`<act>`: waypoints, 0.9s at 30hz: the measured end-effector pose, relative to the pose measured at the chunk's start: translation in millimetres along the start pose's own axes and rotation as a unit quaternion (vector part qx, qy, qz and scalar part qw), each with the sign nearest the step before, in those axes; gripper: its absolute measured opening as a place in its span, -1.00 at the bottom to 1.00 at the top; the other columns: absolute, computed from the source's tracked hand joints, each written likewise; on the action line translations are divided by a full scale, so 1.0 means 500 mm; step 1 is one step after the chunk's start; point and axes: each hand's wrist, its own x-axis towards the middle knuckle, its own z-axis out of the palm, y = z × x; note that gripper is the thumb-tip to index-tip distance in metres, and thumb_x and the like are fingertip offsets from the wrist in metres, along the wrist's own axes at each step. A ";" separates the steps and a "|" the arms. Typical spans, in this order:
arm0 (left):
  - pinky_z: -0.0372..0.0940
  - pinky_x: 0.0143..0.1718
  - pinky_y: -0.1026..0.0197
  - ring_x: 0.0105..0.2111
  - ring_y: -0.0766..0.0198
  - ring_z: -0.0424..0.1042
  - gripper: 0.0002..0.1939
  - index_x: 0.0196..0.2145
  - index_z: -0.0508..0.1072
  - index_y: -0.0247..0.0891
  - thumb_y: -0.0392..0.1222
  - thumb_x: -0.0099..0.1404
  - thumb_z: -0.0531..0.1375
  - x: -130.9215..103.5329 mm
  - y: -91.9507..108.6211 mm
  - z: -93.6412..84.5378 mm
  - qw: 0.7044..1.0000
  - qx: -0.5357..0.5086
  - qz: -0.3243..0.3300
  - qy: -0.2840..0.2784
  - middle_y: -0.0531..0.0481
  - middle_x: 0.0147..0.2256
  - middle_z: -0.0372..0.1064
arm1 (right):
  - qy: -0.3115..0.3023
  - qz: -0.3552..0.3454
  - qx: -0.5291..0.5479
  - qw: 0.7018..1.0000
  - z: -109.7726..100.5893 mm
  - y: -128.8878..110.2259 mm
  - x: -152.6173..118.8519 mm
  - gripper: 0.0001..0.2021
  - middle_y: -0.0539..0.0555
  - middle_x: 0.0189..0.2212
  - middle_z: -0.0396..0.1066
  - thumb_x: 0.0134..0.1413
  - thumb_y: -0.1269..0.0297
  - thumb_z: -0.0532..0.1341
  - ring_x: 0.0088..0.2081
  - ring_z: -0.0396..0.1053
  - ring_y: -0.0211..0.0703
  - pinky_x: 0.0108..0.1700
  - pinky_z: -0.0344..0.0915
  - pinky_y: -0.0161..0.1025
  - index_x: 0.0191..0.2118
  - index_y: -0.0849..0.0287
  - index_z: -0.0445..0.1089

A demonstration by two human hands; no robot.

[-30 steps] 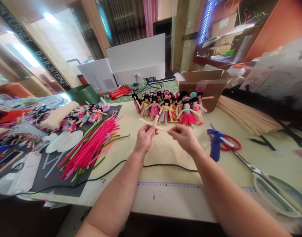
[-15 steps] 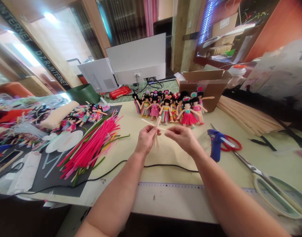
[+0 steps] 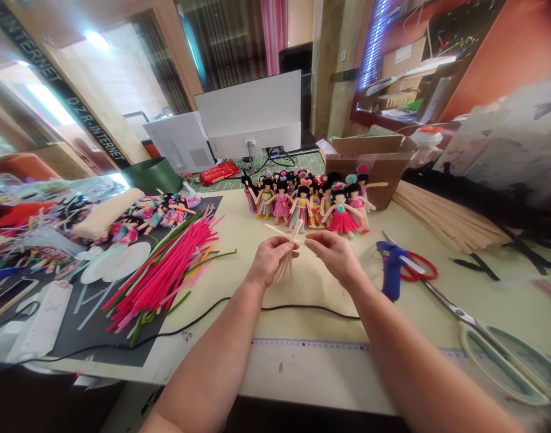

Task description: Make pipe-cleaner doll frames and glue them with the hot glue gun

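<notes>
Above the middle of the table, my left hand (image 3: 271, 257) pinches a small bundle of cream pipe cleaners (image 3: 285, 269). Their loose ends fan out below the fingers, and a folded end points up. One cream strand (image 3: 275, 230) lies crosswise, sticking out to the left above that hand. The fingertips of my right hand (image 3: 333, 252) are closed on the strand's other end, close to the left fingers. Just behind the hands stand several pipe-cleaner dolls (image 3: 342, 219) with black hair and bright skirts.
On the left, pink and green pipe cleaners (image 3: 167, 270) lie on a dark mat (image 3: 95, 340). To the right are a blue glue gun (image 3: 391, 270), red-handled scissors (image 3: 431, 264) and large shears (image 3: 491, 355). A black cable (image 3: 311, 308) crosses in front; a cardboard box (image 3: 369, 174) stands behind.
My left hand and the bundle have shifted slightly right, and the folded end leans more to the right. My right hand still pinches the crosswise strand. The view has tilted a little.
</notes>
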 end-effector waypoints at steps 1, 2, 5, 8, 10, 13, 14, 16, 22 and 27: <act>0.34 -0.39 0.23 -0.50 0.30 0.46 -0.77 -0.40 0.48 -0.36 -0.18 -0.01 0.36 0.001 0.001 -0.001 1.000 -0.010 -0.006 0.016 -0.03 -0.45 0.47 | 0.019 -0.013 -0.018 1.000 -0.003 0.003 0.002 -0.68 0.08 -0.40 0.45 0.00 0.07 0.23 -0.40 0.30 -0.21 -0.34 0.23 -0.27 -0.24 0.23 0.46; 0.34 -0.42 0.24 -0.51 0.30 0.46 -0.76 -0.41 0.46 -0.35 -0.19 -0.02 0.36 0.003 0.003 -0.003 0.999 -0.020 -0.013 0.032 -0.03 -0.45 0.47 | 0.043 -0.028 -0.043 0.998 -0.006 0.006 0.004 -0.67 0.11 -0.34 0.46 0.03 0.08 0.21 -0.35 0.33 -0.18 -0.29 0.26 -0.24 -0.20 0.23 0.46; 0.34 -0.49 0.26 -0.51 0.29 0.46 -0.74 -0.39 0.41 -0.33 -0.21 -0.04 0.36 0.010 0.007 -0.012 0.996 -0.058 -0.021 0.068 -0.01 -0.44 0.46 | 0.103 -0.067 -0.110 0.986 -0.016 0.010 0.005 -0.68 0.14 -0.26 0.47 0.08 0.09 0.17 -0.28 0.36 -0.12 -0.24 0.28 -0.20 -0.17 0.20 0.46; 0.34 -0.51 0.27 -0.49 0.28 0.47 -0.72 -0.37 0.38 -0.30 -0.21 -0.03 0.36 0.019 0.008 -0.025 0.993 -0.083 -0.014 0.080 0.01 -0.44 0.45 | 0.125 -0.075 -0.125 0.981 -0.019 0.004 0.002 -0.69 0.14 -0.29 0.47 0.10 0.10 0.14 -0.30 0.37 -0.11 -0.25 0.28 -0.19 -0.18 0.20 0.45; 0.33 -0.53 0.28 -0.50 0.29 0.46 -0.71 -0.35 0.38 -0.29 -0.20 -0.02 0.36 0.024 0.007 -0.032 0.992 -0.089 -0.007 0.084 0.01 -0.45 0.45 | 0.109 -0.069 -0.128 0.983 -0.014 -0.008 -0.004 -0.71 0.13 -0.32 0.47 0.11 0.11 0.13 -0.32 0.37 -0.11 -0.25 0.28 -0.20 -0.20 0.20 0.45; 0.32 -0.54 0.29 -0.53 0.31 0.45 -0.72 -0.35 0.37 -0.29 -0.19 0.00 0.34 0.028 0.006 -0.038 0.992 -0.095 0.001 0.089 0.02 -0.46 0.44 | -0.014 -0.054 -0.152 0.987 -0.004 -0.039 -0.027 -0.75 0.06 -0.42 0.45 0.12 0.13 0.11 -0.38 0.35 -0.15 -0.31 0.26 -0.23 -0.27 0.17 0.45; 0.32 -0.54 0.29 -0.53 0.32 0.44 -0.73 -0.35 0.37 -0.29 -0.19 0.01 0.34 0.028 0.007 -0.039 0.991 -0.097 0.002 0.089 0.02 -0.46 0.43 | -0.065 -0.048 -0.164 0.983 -0.003 -0.050 -0.041 -0.76 0.04 -0.44 0.44 0.12 0.13 0.11 -0.39 0.35 -0.16 -0.33 0.25 -0.24 -0.29 0.15 0.44; 0.32 -0.52 0.29 -0.53 0.33 0.44 -0.75 -0.35 0.38 -0.30 -0.20 0.03 0.32 0.028 0.009 -0.041 0.991 -0.102 0.004 0.088 0.02 -0.47 0.43 | -0.149 -0.031 -0.189 0.970 -0.012 -0.069 -0.076 -0.78 0.00 -0.47 0.42 0.11 0.12 0.12 -0.42 0.34 -0.19 -0.36 0.23 -0.27 -0.32 0.13 0.44; 0.35 -0.46 0.26 -0.50 0.33 0.45 -0.84 -0.39 0.38 -0.33 -0.30 0.03 0.27 0.025 0.021 -0.041 0.989 -0.117 -0.004 0.095 0.00 -0.45 0.43 | -0.197 0.120 -0.218 0.948 -0.131 -0.030 -0.192 -0.64 -0.05 -0.64 0.23 0.08 -0.02 0.10 -0.55 0.24 -0.25 -0.50 0.15 -0.31 -0.56 0.14 0.24; 0.37 -0.45 0.23 -0.49 0.32 0.46 -0.81 -0.33 0.38 -0.30 -0.31 0.04 0.24 0.008 0.033 -0.026 0.991 -0.119 -0.006 0.068 0.02 -0.43 0.43 | -0.008 0.173 -0.317 0.932 -0.239 0.042 -0.194 -0.60 -0.03 -0.66 0.25 -0.04 -0.16 0.12 -0.56 0.26 -0.17 -0.49 0.17 -0.25 -0.54 0.10 0.17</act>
